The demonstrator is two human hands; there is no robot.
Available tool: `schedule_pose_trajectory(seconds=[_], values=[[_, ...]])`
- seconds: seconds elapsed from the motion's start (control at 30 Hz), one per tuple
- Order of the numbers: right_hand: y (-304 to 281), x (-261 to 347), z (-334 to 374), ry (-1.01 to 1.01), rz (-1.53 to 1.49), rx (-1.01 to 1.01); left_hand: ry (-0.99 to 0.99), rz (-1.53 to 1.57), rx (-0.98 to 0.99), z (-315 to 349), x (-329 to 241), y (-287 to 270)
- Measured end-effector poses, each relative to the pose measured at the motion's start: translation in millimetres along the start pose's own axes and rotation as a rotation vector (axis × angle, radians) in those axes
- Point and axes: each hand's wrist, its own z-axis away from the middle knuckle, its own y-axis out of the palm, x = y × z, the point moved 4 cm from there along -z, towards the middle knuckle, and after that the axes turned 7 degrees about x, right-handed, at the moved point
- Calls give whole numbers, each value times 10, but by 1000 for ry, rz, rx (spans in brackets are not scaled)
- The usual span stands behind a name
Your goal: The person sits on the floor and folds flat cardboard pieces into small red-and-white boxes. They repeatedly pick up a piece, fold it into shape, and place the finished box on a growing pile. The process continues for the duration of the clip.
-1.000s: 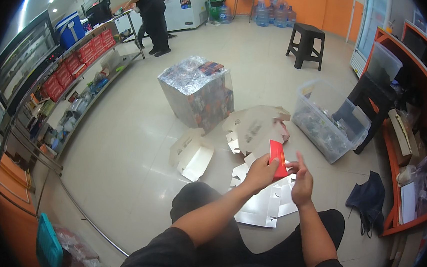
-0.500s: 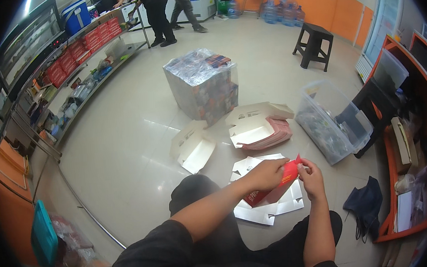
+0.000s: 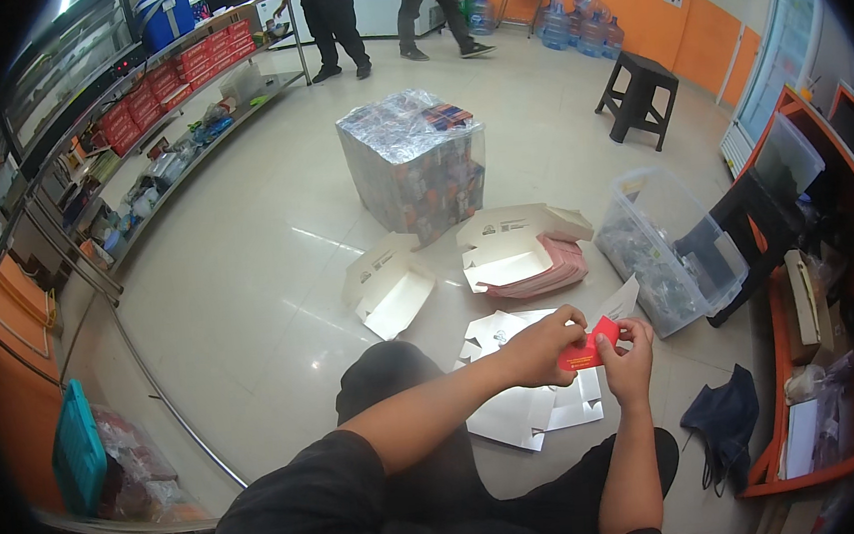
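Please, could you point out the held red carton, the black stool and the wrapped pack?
Red carton [image 3: 581, 357]: head view, on its red panel.
Black stool [image 3: 646, 67]: head view, on the seat.
Wrapped pack [image 3: 425, 180]: head view, front side.

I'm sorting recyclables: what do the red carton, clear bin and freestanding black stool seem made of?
Red carton: apparently thin card, smooth and printed outside; it has folded flaps. Clear bin: probably rigid, shiny plastic; its contents show through. Black stool: likely moulded plastic, matte-looking; seat and legs resemble one piece, though distance leaves that open.
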Motion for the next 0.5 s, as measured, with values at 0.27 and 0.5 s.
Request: schedule_pose_trajectory(seconds=[0.27, 0.5], values=[[-76, -20, -27, 40, -222, 267, 56, -101, -1, -25, 19, 10], [-38, -130, -16, 76, -112, 274, 165, -131, 1, -49, -3, 45]])
